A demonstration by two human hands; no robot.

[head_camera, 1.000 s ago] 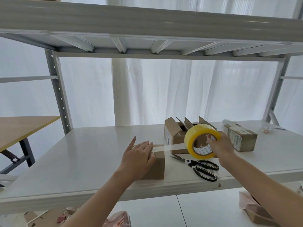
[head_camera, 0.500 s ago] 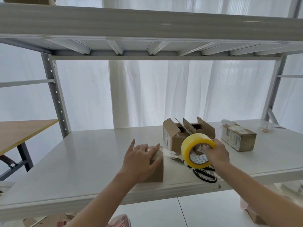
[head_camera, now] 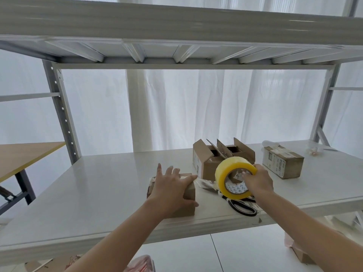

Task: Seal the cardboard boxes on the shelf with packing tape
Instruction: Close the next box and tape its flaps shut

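Observation:
A small closed cardboard box (head_camera: pixel 189 201) stands near the front edge of the white shelf (head_camera: pixel 102 185). My left hand (head_camera: pixel 172 187) lies flat on its top, fingers spread, thumb against its front right side. My right hand (head_camera: pixel 257 180) grips a yellow roll of packing tape (head_camera: pixel 225 173), fingers inside the core, held low just right of the box. A clear strip of tape (head_camera: pixel 205 184) runs from the box top down to the roll. Behind stand two open boxes (head_camera: pixel 211 163) side by side.
Black-handled scissors (head_camera: pixel 242 207) lie on the shelf under the roll. A taped box (head_camera: pixel 282 163) sits at the right, with small bits beyond it. An upper shelf (head_camera: pixel 176 26) spans overhead. A wooden table (head_camera: pixel 23 158) stands at the left. More cardboard lies on the floor below.
My right hand has lowered the tape roll toward the shelf and brought it closer to the box, slackening the strip downward. My left hand stays on the box top.

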